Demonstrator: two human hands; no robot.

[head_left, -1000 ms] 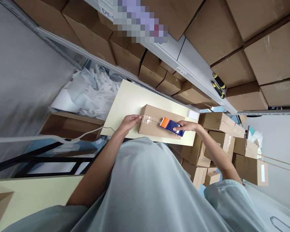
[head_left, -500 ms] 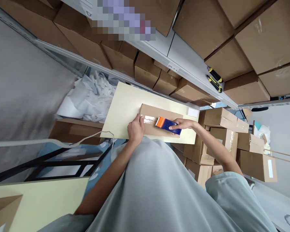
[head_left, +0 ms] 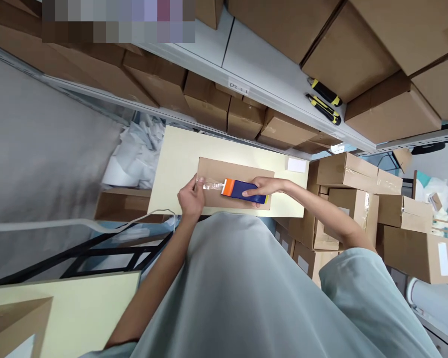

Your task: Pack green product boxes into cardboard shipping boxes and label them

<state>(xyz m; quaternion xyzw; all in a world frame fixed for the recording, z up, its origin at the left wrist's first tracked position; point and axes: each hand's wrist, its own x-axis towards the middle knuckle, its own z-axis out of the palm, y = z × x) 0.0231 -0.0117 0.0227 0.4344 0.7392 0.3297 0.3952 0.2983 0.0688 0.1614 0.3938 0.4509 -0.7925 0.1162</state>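
Observation:
A long, flat cardboard box (head_left: 242, 170) lies on the pale yellow tabletop (head_left: 179, 149). Clear packing tape (head_left: 212, 186) runs along the left part of its top. My right hand (head_left: 263, 187) is wrapped around a blue tape dispenser (head_left: 239, 190) with an orange front and toothed edge, low over the box's middle. At the box's left end, my left hand (head_left: 192, 198) is closed on the cardboard, thumb and fingers by the tape's end. Its fingertips on the far side are partly hidden.
Shelves with cardboard boxes (head_left: 245, 118) run behind the tabletop. Two yellow-black utility knives (head_left: 324, 108) lie on the shelf. A white label (head_left: 296, 164) rests at the tabletop's right. Stacked cartons (head_left: 353, 211) stand right; a white cable (head_left: 108, 227) crosses at left.
The camera view has shifted, and the box with both hands now appears farther left. The tape dispenser lies more level, with its orange front still over the tape. Both hands keep their holds.

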